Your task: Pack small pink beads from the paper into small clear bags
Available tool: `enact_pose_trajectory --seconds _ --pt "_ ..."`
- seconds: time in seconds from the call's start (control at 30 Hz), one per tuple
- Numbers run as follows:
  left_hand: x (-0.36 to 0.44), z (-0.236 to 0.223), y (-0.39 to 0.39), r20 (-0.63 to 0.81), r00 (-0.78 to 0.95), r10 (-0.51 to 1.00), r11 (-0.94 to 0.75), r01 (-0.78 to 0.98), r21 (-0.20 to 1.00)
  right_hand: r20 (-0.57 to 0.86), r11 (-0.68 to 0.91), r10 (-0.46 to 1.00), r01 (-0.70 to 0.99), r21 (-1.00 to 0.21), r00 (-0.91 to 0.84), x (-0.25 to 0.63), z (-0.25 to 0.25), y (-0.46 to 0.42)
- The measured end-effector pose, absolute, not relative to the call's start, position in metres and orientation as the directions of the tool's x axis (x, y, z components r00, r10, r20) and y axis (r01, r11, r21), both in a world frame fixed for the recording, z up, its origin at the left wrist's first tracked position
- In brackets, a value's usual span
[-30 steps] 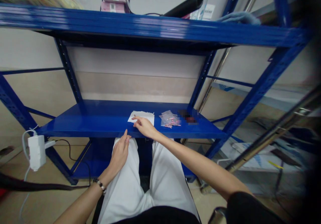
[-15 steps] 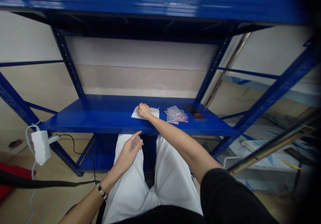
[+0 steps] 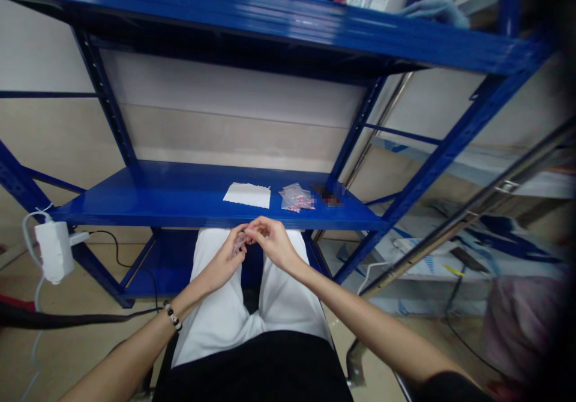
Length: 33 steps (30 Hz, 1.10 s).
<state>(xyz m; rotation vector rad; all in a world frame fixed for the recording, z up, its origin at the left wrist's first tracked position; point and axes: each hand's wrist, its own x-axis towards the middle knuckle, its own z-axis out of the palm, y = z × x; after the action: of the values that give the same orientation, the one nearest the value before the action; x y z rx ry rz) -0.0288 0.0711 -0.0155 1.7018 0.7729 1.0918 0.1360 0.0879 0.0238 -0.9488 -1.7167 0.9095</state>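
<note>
My left hand (image 3: 225, 264) is closed around a small clear plastic bag (image 3: 238, 243) above my lap, just in front of the shelf edge. My right hand (image 3: 275, 245) has its thumb and fingers pinched together at the upper edge of that bag. What sits between those right fingertips is too small to make out. On the blue shelf (image 3: 180, 201) lies a white sheet of paper (image 3: 247, 195) with a ragged far edge. To its right is a clear zip bag (image 3: 297, 198) with several small pink and white pieces.
A dark, partly blurred-out object (image 3: 324, 193) lies right of the zip bag. Another blue shelf beam (image 3: 270, 27) runs overhead. At left, a white power strip (image 3: 54, 252) hangs by its cord near the rack post. Metal rails (image 3: 418, 258) slant along the right.
My right hand has left the paper and come back toward me, meeting my left hand at the small bag. The view has shifted and tilted slightly.
</note>
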Motion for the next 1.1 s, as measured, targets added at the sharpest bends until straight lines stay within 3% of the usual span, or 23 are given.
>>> enact_pose_trajectory --seconds 0.17,0.3,1.1 --pt "-0.024 -0.023 0.066 0.32 0.492 0.809 -0.369 0.003 0.929 0.392 0.407 0.913 0.233 -0.883 -0.109 0.158 0.003 0.04" --pt "-0.024 -0.024 0.07 0.299 0.522 0.799 -0.399 0.088 0.913 0.429 0.437 0.899 0.259 -0.861 -0.089 0.161 0.0 0.042" --pt "-0.017 -0.026 0.064 0.218 0.582 0.784 -0.417 0.234 0.878 0.473 0.537 0.844 0.377 -0.755 -0.253 0.168 -0.005 0.047"
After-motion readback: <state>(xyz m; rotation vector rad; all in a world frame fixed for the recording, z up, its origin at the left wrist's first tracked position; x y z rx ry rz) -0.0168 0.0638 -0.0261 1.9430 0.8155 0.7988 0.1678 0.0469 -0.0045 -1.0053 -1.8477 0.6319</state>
